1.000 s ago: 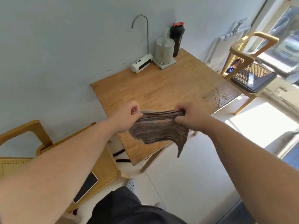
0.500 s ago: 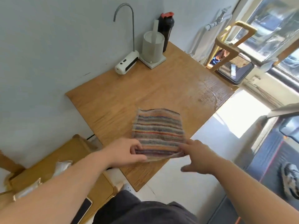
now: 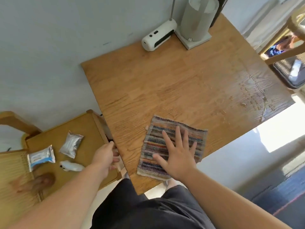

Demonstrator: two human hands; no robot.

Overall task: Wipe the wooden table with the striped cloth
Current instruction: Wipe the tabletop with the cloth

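Note:
The striped cloth (image 3: pixel 152 146) lies spread flat on the wooden table (image 3: pixel 165 80), near its front corner. My right hand (image 3: pixel 176 156) presses on the cloth with palm down and fingers spread, gripping nothing. At the table's left edge, my left hand (image 3: pixel 105 156) has its fingers curled around the edge. A wet patch with droplets (image 3: pixel 255 98) shines on the table's right side.
A white water dispenser (image 3: pixel 158 35), a grey jug on a base (image 3: pixel 196 19) and a dark bottle (image 3: pixel 220 10) stand at the back by the wall. Left is a wooden chair (image 3: pixel 85 123) holding packets (image 3: pixel 41 157). Another chair (image 3: pixel 283 53) stands right.
Both hands held the cloth up, then laid it flat on the table. My right hand now rests flat on it and my left has moved off to the table's left edge.

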